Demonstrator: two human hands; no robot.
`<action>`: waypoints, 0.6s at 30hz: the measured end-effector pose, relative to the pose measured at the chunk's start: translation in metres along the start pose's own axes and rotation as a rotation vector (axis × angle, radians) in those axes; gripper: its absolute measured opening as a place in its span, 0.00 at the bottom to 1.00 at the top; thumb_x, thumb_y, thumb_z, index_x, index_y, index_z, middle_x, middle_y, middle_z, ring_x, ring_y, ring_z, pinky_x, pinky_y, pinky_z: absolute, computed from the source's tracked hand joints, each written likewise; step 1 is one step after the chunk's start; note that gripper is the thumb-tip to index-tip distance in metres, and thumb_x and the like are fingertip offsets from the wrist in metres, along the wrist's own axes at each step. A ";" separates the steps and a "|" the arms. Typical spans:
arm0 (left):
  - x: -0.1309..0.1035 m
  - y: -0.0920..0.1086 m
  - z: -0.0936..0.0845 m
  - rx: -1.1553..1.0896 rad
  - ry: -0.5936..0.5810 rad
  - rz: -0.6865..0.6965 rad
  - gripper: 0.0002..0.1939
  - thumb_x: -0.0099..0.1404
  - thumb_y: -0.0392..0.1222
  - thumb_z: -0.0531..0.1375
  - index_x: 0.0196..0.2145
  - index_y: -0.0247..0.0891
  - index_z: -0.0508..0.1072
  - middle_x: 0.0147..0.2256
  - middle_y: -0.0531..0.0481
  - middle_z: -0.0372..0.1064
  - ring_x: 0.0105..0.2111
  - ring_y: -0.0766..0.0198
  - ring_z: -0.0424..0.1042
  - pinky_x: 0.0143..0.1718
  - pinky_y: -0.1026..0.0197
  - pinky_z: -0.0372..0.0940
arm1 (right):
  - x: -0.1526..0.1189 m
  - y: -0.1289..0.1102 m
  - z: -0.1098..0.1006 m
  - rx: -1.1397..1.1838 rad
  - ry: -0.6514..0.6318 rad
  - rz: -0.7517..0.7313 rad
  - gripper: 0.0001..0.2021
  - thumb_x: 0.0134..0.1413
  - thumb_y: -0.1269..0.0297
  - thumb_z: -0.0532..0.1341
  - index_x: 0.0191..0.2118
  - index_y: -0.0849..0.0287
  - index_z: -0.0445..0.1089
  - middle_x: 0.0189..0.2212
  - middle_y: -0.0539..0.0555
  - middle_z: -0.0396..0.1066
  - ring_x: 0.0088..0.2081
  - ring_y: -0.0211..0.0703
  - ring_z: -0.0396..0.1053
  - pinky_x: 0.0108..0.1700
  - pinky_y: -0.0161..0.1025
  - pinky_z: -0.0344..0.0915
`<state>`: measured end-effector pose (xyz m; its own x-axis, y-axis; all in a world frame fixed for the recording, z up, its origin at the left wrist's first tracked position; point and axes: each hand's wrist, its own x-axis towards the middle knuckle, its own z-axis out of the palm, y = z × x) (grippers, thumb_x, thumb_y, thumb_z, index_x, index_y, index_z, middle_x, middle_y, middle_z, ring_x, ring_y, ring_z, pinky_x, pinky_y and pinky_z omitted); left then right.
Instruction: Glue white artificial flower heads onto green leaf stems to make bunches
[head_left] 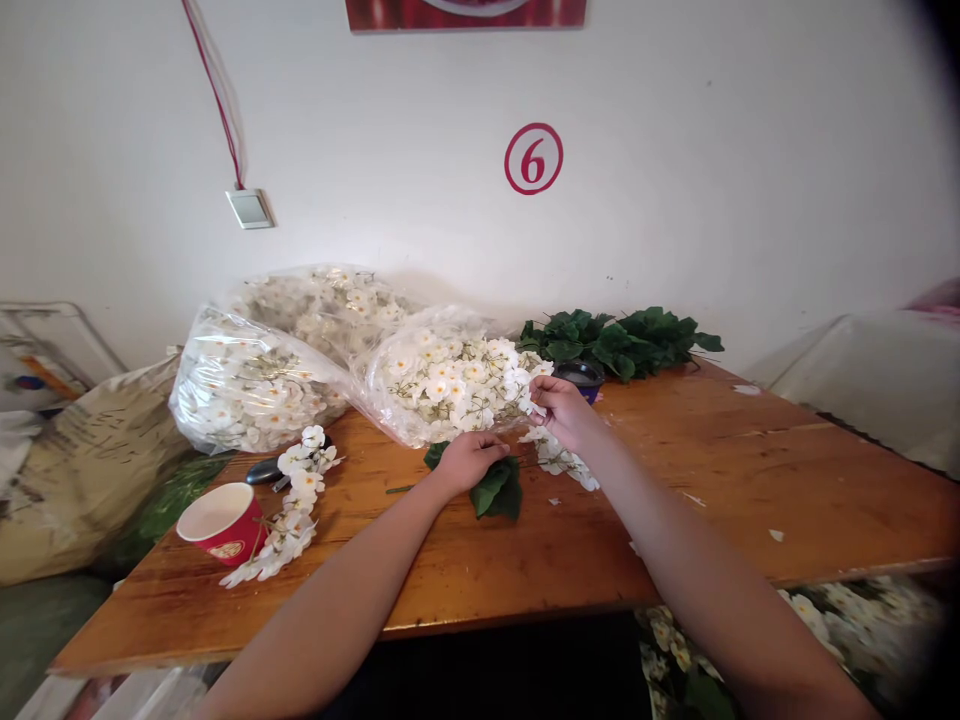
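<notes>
Well, green leaves (499, 488): on the worktop (697, 455) in front of the open bag, under the left hand (471, 462); probably light and bendy, easily creased, so best taken by the stem.
White blossoms (534, 400): at the right hand (564, 408), by the bag's mouth; likely very light, with soft petals that could tear or pull off, so a thin stem is the safer hold.
Left fingers: curled together and clamped on the leaves; the exact grip is hidden.
Right fingers: pinched on the edge of a blossom.
Lower flowers (559, 458): lying below the right hand; whether they join the pinched blossoms cannot be told.
Open bag (409, 370): clear, thin plastic, full of white flowers, with more bagged flowers (247, 385) beside it.
Leaf pile (637, 340): at the back, next to a dark bowl (579, 376).
Paper cup (225, 530): red outside, with a flower spray (304, 495) against its side.
Worktop: brown wood, smooth-looking, with white scraps (776, 536) scattered about.
Wall (405, 140): pale, bearing a red circled 6 (533, 159) and a switch (250, 209) under a red cord (216, 95).
</notes>
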<state>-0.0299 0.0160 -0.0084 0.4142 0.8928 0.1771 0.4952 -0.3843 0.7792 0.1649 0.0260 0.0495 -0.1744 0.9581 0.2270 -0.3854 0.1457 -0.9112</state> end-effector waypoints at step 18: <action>-0.002 0.006 -0.004 0.236 -0.037 0.043 0.14 0.61 0.51 0.57 0.35 0.42 0.78 0.34 0.53 0.76 0.34 0.62 0.72 0.32 0.64 0.60 | 0.041 -0.093 -0.063 -1.201 0.383 -0.280 0.10 0.46 0.58 0.65 0.29 0.61 0.74 0.19 0.50 0.69 0.19 0.37 0.64 0.27 0.36 0.60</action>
<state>-0.0309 0.0126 -0.0012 0.4642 0.8669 0.1814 0.6397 -0.4698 0.6084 0.2513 0.0671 0.1221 0.1260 0.8394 0.5287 0.7197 0.2894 -0.6311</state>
